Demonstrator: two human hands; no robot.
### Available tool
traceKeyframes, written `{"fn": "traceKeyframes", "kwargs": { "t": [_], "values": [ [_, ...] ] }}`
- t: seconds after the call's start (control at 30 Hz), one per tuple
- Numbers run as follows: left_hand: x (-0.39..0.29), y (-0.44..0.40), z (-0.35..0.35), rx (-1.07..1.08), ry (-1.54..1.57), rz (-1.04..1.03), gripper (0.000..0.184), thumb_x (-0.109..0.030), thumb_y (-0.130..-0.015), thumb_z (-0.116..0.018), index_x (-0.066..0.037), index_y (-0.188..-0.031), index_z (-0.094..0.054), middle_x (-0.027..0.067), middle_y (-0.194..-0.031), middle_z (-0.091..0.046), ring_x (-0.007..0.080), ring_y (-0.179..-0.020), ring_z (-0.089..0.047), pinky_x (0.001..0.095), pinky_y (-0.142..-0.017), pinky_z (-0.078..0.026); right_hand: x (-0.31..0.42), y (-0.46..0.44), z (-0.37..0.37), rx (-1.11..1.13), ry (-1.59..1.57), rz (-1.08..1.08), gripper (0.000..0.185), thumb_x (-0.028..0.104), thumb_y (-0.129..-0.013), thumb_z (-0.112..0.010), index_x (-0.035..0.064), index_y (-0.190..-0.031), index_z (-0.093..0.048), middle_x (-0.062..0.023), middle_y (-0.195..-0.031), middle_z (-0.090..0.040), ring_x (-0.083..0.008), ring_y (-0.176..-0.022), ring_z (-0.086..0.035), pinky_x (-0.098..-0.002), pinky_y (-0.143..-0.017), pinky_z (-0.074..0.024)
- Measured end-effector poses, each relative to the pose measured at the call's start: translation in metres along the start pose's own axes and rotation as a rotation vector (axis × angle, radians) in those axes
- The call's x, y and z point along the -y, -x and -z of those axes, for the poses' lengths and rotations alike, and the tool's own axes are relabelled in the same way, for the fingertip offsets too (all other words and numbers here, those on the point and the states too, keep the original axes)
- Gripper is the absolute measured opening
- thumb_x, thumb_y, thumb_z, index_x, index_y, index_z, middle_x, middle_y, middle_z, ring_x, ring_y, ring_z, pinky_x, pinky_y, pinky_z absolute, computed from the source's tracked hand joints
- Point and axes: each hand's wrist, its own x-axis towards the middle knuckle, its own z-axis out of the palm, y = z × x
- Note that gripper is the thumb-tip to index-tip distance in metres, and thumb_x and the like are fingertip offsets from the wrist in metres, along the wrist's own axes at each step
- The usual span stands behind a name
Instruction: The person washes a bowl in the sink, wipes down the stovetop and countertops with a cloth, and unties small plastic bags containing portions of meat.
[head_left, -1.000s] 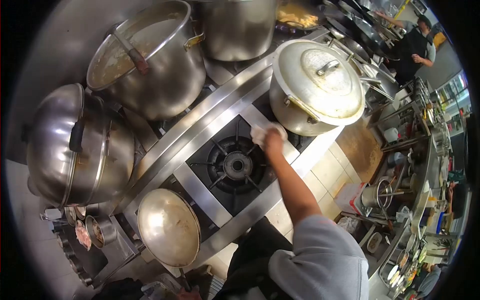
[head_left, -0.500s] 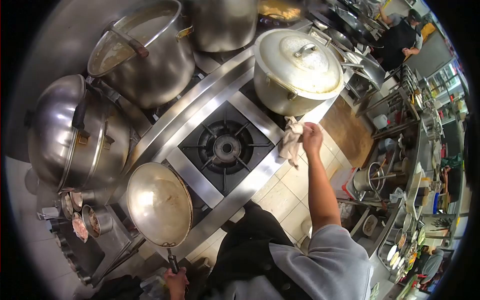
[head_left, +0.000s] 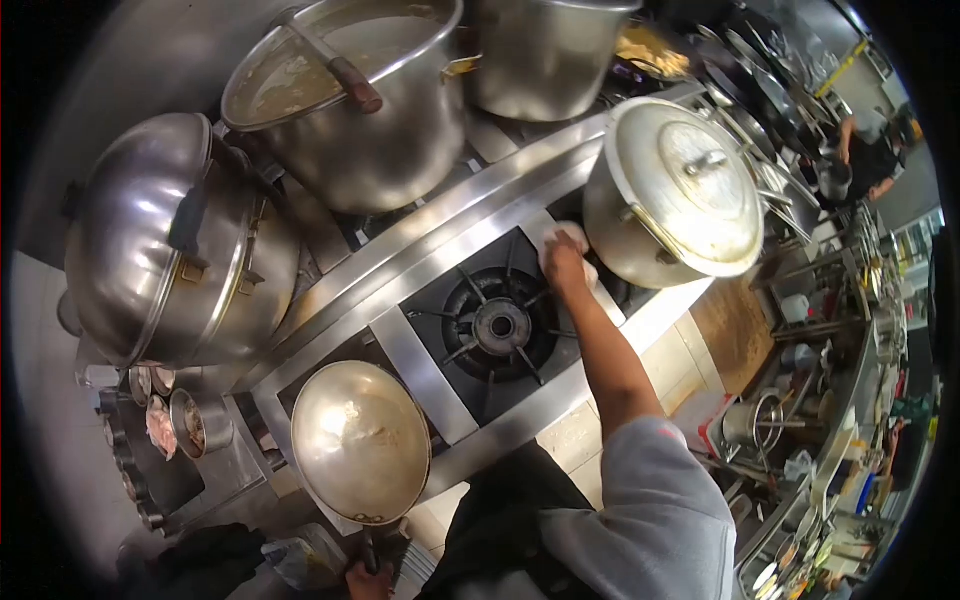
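A steel stove [head_left: 425,375] stands in a kitchen — on it, between burner [head_left: 502,325] and lidded pot [head_left: 690,185], is a cloth [head_left: 590,274], bunched under the right hand [head_left: 566,260], which grips it. The left hand [head_left: 370,580] clasps the wok [head_left: 360,440] handle — low in view.

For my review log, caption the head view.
Right hand holds a cloth at the stovetop; left hand grips pan handle.

open stockpot [head_left: 385,145], brown-handled utensil [head_left: 355,82] across top; domed steel vessel [head_left: 140,240] beside.

room opens above the burner [head_left: 502,326], lidded pot [head_left: 680,190] and pan [head_left: 360,443] blocking either side.
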Motion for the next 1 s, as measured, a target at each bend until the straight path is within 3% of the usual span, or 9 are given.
{"fn": "traceKeyframes", "kwargs": {
  "t": [0.1,0.2,0.47,0.53,0.57,0.7,0.8,0.93,1.0],
  "values": [
    [0.017,0.002,-0.009,-0.054,0.092,-0.118,0.059,-0.009,-0.081,-0.068,0.005,-0.13,-0.039,0.007,-0.062,-0.055,0.012,-0.044,-0.048,0.0279,-0.038,-0.04,0.015,-0.101,-0.061,-0.294,0.097,0.194,0.031,0.009,-0.072,-0.052,0.0003,-0.101,-0.061,-0.0274,-0.109,-0.057,-0.0418,-0.103,-0.053,-0.0455,-0.094,-0.0413],
    [0.004,0.023,-0.012,-0.13,0.204,-0.077,0.06,-0.006,-0.077,-0.068,0.008,-0.129,-0.04,0.0097,-0.066,-0.058,0.014,-0.046,-0.052,0.0283,-0.039,-0.041,0.075,-0.087,-0.049,-0.12,0.048,0.083,0.014,0.005,-0.072,-0.052,-0.0004,-0.083,-0.06,-0.0208,-0.087,-0.059,-0.0375,-0.087,-0.054,-0.0441,-0.086,-0.0435],
    [0.029,0.005,-0.015,-0.149,0.112,0.043,0.073,-0.005,-0.077,-0.067,0.01,-0.137,-0.028,0.019,-0.067,-0.06,0.0218,-0.044,-0.053,0.0324,-0.037,-0.045,0.294,0.001,-0.077,0.365,0.142,0.307,0.021,0.004,-0.072,-0.056,0.0031,-0.089,-0.069,-0.018,-0.097,-0.064,-0.0319,-0.101,-0.057,-0.0381,-0.089,-0.0462],
    [0.028,0.005,-0.025,-0.262,0.322,-0.053,0.032,-0.006,-0.075,-0.069,0.002,-0.092,-0.042,0.014,-0.06,-0.054,0.0188,-0.039,-0.051,0.0312,-0.035,-0.042,0.296,0.001,-0.083,0.524,0.026,0.352,0.025,0.0,-0.069,-0.056,0.0057,-0.088,-0.071,-0.0168,-0.1,-0.064,-0.0324,-0.103,-0.057,-0.0376,-0.091,-0.0454],
    [0.029,0.008,-0.034,-0.369,0.369,-0.143,0.026,-0.005,-0.073,-0.071,0.002,-0.062,-0.048,0.0078,-0.046,-0.05,0.0156,-0.036,-0.051,0.0299,-0.032,-0.039,0.283,0.001,-0.079,0.417,-0.389,0.13,0.028,-0.003,-0.069,-0.055,0.0055,-0.089,-0.071,-0.0158,-0.101,-0.065,-0.03,-0.102,-0.059,-0.0357,-0.09,-0.0463],
    [0.004,0.014,-0.034,-0.329,0.302,-0.102,0.027,-0.007,-0.074,-0.07,0.002,-0.06,-0.048,0.008,-0.046,-0.05,0.0147,-0.035,-0.05,0.0305,-0.031,-0.037,0.212,-0.027,-0.04,0.072,-1.2,-0.268,0.04,-0.009,-0.073,-0.045,0.0038,-0.104,-0.067,-0.0135,-0.106,-0.065,-0.0205,-0.102,-0.06,-0.0301,-0.089,-0.0467],
    [0.024,-0.002,-0.035,-0.341,0.217,-0.054,0.028,-0.008,-0.075,-0.07,0.001,-0.059,-0.048,0.0076,-0.046,-0.051,0.014,-0.035,-0.049,0.0301,-0.031,-0.036,0.209,-0.071,0.083,-0.203,-0.599,0.061,0.042,-0.007,-0.073,-0.047,0.0032,-0.112,-0.061,-0.0169,-0.112,-0.059,-0.0295,-0.105,-0.056,-0.0394,-0.091,-0.0442],
    [0.036,-0.005,-0.04,-0.281,0.204,-0.028,0.023,-0.008,-0.075,-0.069,0.0,-0.063,-0.051,0.0066,-0.047,-0.051,0.0132,-0.036,-0.049,0.029,-0.033,-0.037,0.203,-0.074,0.023,-0.295,-0.074,0.21,0.045,0.001,-0.073,-0.057,0.0074,-0.117,-0.057,-0.0223,-0.117,-0.054,-0.0374,-0.107,-0.05,-0.046,-0.098,-0.0357],
    [0.027,0.003,-0.048,-0.306,0.257,-0.041,0.02,-0.007,-0.076,-0.068,-0.002,-0.064,-0.052,0.0055,-0.047,-0.05,0.0133,-0.037,-0.049,0.0293,-0.034,-0.037,0.221,-0.051,-0.036,-0.329,-0.362,0.22,0.047,-0.001,-0.074,-0.055,0.0062,-0.12,-0.055,-0.0221,-0.12,-0.05,-0.0384,-0.111,-0.047,-0.046,-0.099,-0.0344]
  ]
}}
